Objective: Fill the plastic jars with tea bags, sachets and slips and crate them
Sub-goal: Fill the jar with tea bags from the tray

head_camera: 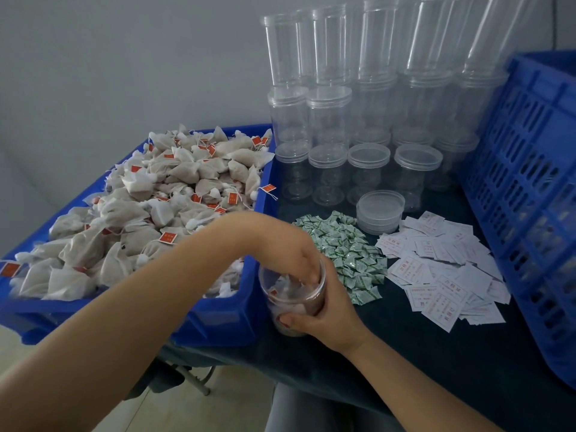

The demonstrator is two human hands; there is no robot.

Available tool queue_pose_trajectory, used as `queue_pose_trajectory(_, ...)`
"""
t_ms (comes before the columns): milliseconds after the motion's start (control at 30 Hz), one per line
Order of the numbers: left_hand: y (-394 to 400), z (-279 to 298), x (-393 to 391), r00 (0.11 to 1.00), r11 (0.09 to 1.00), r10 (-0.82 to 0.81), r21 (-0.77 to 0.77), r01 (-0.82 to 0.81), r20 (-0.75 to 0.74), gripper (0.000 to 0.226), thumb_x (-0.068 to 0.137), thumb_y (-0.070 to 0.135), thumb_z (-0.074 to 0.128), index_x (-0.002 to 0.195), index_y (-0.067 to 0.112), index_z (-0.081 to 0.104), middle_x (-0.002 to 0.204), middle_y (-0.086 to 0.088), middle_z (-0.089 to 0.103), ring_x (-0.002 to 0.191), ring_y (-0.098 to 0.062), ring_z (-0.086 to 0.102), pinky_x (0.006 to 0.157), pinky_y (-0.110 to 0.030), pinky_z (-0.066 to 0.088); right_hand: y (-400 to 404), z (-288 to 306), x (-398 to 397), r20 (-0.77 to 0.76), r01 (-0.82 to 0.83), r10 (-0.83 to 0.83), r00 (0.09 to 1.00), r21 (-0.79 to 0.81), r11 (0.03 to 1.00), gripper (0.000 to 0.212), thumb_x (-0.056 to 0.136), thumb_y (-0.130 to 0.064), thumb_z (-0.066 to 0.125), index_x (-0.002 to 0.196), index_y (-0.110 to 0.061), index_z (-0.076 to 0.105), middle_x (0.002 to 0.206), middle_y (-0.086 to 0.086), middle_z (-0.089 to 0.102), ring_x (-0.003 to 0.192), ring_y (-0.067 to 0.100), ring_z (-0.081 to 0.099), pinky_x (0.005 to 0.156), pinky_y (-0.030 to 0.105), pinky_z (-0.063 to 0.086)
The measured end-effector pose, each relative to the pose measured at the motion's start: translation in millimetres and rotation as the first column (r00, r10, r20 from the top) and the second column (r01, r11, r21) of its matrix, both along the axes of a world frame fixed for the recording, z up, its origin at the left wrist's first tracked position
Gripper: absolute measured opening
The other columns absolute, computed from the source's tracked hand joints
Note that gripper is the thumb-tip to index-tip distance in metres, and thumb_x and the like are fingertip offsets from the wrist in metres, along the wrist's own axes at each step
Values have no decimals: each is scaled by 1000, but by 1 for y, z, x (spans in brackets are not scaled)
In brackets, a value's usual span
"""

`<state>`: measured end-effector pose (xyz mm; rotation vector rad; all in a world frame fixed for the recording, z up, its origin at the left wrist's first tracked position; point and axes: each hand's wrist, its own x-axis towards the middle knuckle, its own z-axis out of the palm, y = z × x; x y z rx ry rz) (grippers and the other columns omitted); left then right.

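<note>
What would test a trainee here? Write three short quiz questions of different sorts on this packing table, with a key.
1. True or false: the right hand grips the open jar from outside while the left hand has its fingers inside it.
2. Which pile lies closest to the jar being filled? A) green sachets B) white slips C) loose lids
3. Fill in: the tea bags lie heaped in a blue ____.

Key: 1 true; 2 A; 3 tray.
</note>
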<state>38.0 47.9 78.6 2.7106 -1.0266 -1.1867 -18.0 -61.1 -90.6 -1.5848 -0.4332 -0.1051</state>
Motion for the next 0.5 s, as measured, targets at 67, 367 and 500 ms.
queue_pose_trajectory(67, 2, 12, 10, 993, 965, 112, -231, -120, -47, 17, 97, 25, 51, 99, 23, 67, 94, 7, 70, 87, -8, 68, 76, -20, 54, -4, -2, -4, -7, 1, -1, 1000, 14, 1000, 88, 62, -26, 90, 131, -57, 43, 125, -15, 61, 115, 4, 63, 89, 15, 50)
queue_pose_trajectory(367, -30, -50, 73, 899, 945, 249, -292, -146, 360, 26, 89, 28, 64, 112, 17, 66, 107, 2, 64, 88, -10, 57, 75, -22, 44, -12, -4, -6, 25, 45, -44, 999, -14, 999, 95, 62, -22, 91, 129, -66, 41, 129, -25, 56, 124, 1, 55, 97, 13, 45)
queue_pose_trajectory(500, -40, -78, 83, 911, 981, 168, -156, -117, 375, 39, 82, 39, 71, 110, 13, 67, 101, 1, 61, 87, -14, 54, 80, -33, 49, -11, -3, -7, 26, 64, -64, 998, -19, 998, 93, 62, -27, 90, 131, -64, 41, 128, -26, 56, 125, 2, 54, 98, 13, 44)
